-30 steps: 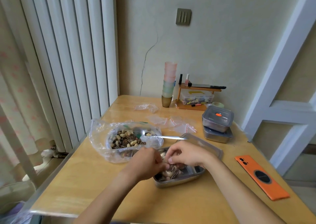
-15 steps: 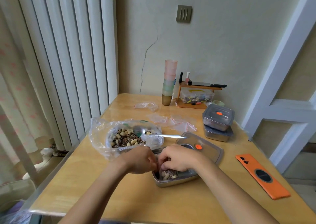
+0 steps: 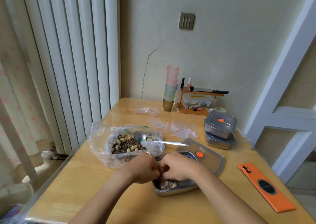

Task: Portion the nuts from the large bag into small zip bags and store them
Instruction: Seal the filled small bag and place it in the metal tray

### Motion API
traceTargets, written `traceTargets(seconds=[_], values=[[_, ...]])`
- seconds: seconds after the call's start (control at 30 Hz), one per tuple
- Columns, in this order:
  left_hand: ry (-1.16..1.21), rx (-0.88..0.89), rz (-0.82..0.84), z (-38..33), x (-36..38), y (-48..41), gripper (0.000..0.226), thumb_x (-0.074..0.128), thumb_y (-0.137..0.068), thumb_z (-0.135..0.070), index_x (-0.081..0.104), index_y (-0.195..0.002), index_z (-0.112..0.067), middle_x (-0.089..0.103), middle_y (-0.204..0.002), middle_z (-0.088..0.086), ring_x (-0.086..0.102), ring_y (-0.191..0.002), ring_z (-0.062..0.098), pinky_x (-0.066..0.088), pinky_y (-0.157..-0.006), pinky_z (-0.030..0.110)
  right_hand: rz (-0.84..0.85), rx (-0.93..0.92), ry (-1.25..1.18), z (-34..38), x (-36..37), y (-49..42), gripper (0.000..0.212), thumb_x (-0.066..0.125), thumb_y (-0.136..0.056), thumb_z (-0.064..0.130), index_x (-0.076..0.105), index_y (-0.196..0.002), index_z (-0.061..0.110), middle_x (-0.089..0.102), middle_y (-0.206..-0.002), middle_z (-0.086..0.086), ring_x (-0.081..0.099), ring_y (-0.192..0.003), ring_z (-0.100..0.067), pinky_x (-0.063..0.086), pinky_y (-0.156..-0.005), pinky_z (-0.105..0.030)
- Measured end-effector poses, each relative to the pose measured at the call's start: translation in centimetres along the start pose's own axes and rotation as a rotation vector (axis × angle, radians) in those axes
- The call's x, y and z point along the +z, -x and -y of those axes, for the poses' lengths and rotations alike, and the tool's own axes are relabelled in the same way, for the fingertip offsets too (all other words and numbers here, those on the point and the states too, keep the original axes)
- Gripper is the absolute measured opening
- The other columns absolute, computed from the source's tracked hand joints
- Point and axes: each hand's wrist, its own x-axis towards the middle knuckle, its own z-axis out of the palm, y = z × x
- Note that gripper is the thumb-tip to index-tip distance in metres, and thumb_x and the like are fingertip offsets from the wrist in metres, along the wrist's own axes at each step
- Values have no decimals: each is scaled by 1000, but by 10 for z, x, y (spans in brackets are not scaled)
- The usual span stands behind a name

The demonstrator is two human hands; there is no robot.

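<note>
Over the tin (image 3: 171,192) — left hand (image 3: 142,169), right hand (image 3: 178,167): curled, close together, hold unclear.

**A lived-in corner of a home**

A varnished wooden table (image 3: 95,189) fills a corner against a cream wall with a long crack (image 3: 150,57) and a wall switch (image 3: 186,21). A white column radiator (image 3: 71,61) and a pink-patterned curtain (image 3: 15,104) line the left side, and white panelled woodwork (image 3: 280,73) stands on the right. Household things sit on the table: stacked pastel plastic cups (image 3: 171,88), a small wooden shelf (image 3: 201,93) with a nail polish bottle (image 3: 189,84), lidded steel food boxes (image 3: 219,127), an orange-cased phone (image 3: 266,187), and an open bag of peanuts and sunflower seeds (image 3: 126,143).
</note>
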Motion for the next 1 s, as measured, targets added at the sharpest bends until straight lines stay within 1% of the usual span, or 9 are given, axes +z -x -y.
traceTargets(seconds=[0.13, 0.2, 0.3, 0.43, 0.53, 0.7, 0.83, 0.93, 1.0], values=[[123, 37, -165, 6, -3, -3, 21, 56, -90, -24, 70, -80, -14, 66, -72, -2, 55, -63, 11, 41, -56, 23, -38, -30, -93, -14, -29, -2, 13, 69, -94, 39, 73, -101, 29, 75, -93, 9, 71, -86, -11, 56, -78, -33], [201, 49, -389, 16, -2, -7, 20, 52, -90, -28, 65, -78, -19, 63, -73, -8, 56, -67, 9, 46, -60, 27, -116, -47, -247, -24, -44, -5, 12, 66, -99, 38, 71, -102, 28, 76, -90, 7, 71, -79, -5, 59, -77, -27], [129, 16, -696, 52, 3, -20, 22, 44, -90, -38, 61, -87, -26, 55, -89, -14, 52, -81, 6, 45, -67, 27, -265, -47, -472, -38, -61, -21, 10, 63, -102, 29, 71, -101, 23, 76, -91, 1, 71, -76, -7, 57, -73, -22], [-96, -135, -601, 108, 17, -39, 39, 34, -93, -49, 63, -110, -29, 56, -113, -10, 51, -108, 18, 43, -92, 38, -450, 90, -450, -59, -68, -62, 12, 61, -102, 21, 73, -97, 22, 76, -85, 2, 71, -72, -10, 55, -72, -25], [-179, -159, -561, 128, 31, -42, 44, 33, -96, -51, 66, -119, -32, 59, -126, -10, 52, -123, 17, 29, -108, 36, -466, 166, -428, -68, -66, -99, 15, 60, -100, 17, 73, -94, 20, 76, -83, 1, 71, -74, -11, 51, -70, -22], [-264, -86, -662, 127, 41, -46, 29, 43, -97, -42, 68, -107, -34, 63, -119, -12, 55, -123, 17, 29, -106, 33, -486, 178, -376, -60, -62, -174, 22, 55, -97, 11, 75, -90, 18, 69, -79, 10, 67, -83, -14, 54, -78, -29], [-235, -62, -686, 129, 44, -47, 22, 47, -97, -40, 65, -107, -35, 60, -120, -14, 52, -122, 14, 29, -107, 31, -493, 99, -346, -30, -56, -233, 26, 52, -100, 9, 78, -97, 14, 66, -88, 13, 60, -85, -8, 44, -78, -22], [-225, -66, -687, 129, 44, -49, 20, 49, -95, -40, 65, -106, -35, 60, -121, -14, 52, -122, 13, 29, -107, 31, -441, 170, -370, -15, -43, -279, 26, 51, -95, 12, 71, -79, 9, 68, -84, 2, 61, -79, -18, 45, -69, -26], [-203, -63, -695, 129, 44, -49, 17, 51, -95, -39, 64, -105, -35, 60, -120, -15, 53, -122, 13, 29, -106, 32, -397, 271, -367, -8, -32, -303, 28, 60, -91, 29, 61, -69, 14, 61, -74, -2, 57, -70, -24, 42, -61, -29]])
